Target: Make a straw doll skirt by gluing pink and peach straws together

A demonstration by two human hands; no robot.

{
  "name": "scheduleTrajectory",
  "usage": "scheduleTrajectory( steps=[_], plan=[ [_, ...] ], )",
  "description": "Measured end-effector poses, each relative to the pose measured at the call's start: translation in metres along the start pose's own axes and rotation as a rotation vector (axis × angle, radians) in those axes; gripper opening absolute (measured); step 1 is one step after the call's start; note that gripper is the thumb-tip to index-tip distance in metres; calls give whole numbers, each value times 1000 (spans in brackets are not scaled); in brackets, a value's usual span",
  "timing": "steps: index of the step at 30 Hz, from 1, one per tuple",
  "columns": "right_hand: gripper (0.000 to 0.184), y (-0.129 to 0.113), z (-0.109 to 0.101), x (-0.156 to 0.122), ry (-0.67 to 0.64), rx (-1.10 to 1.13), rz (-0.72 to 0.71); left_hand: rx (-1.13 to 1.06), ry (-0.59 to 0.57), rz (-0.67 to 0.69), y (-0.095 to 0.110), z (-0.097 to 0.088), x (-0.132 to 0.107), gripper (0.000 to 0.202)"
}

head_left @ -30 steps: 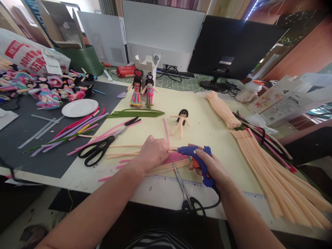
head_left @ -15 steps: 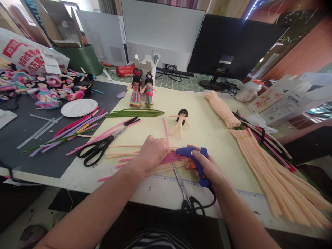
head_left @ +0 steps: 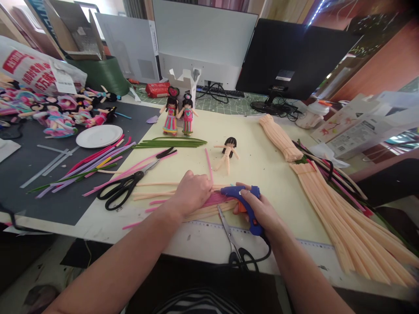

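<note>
A blue hot glue gun (head_left: 250, 203) with an orange trigger is gripped in my right hand (head_left: 262, 209), its nozzle pointing left. The nozzle tip is close to my left hand (head_left: 194, 192), which is closed around a pink pipe cleaner (head_left: 208, 165) that sticks up from the fist. Beneath the hands lie more pink pipe cleaners (head_left: 218, 199) and several beige pipe cleaners (head_left: 150, 195). Just beyond them rests a small beige doll (head_left: 228, 155) with black hair and no clothes. In front of the glue gun lie scissors (head_left: 231, 237) over a ruler (head_left: 314, 245).
Larger black scissors (head_left: 131, 185) and coloured pipe cleaners (head_left: 94, 168) lie left. Two dressed dolls (head_left: 178, 115) stand behind green stems (head_left: 170, 142). Beige bundles (head_left: 330, 200) lie right; a white plate (head_left: 100, 136) and a doll pile (head_left: 55, 111) are far left. Monitors (head_left: 206, 39) stand behind.
The glue gun and my right hand have shifted very slightly left. My left hand stays in place, still closed on the pink pipe cleaner.
</note>
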State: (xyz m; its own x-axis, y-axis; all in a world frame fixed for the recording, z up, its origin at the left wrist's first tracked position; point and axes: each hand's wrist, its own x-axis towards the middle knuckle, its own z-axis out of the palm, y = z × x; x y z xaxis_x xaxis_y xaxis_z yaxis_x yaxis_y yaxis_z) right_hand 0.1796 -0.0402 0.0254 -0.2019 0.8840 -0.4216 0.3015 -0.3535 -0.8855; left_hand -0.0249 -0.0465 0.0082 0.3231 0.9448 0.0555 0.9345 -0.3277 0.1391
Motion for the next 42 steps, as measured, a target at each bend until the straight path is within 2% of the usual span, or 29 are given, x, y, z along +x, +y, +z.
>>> scheduleTrajectory(
  steps=[5, 12, 16, 21, 32, 38, 42],
  plan=[
    [55, -1, 0, 0, 1, -5, 9, -9, 19, 1, -1, -1, -1, 19],
    [54, -3, 1, 1, 6, -23, 21, -20, -12, 9, -1, 1, 0, 20],
    [54, -2, 1, 1, 7, -4, 15, -32, 22, -1, -1, 2, 0, 15],
    [52, -1, -2, 0, 9, 35, 12, -52, 27, 1, -2, 2, 0, 20],
    [57, -1, -15, 0, -22, 151, -21, -35, 20, -7, -2, 2, -1, 17],
    [51, -1, -27, 1, -39, 206, -20, -14, 1, -2, -2, 4, 1, 22],
    [51, 0, -26, 0, -36, 196, -24, -18, -24, -15, -3, 5, 2, 24]
  ],
)
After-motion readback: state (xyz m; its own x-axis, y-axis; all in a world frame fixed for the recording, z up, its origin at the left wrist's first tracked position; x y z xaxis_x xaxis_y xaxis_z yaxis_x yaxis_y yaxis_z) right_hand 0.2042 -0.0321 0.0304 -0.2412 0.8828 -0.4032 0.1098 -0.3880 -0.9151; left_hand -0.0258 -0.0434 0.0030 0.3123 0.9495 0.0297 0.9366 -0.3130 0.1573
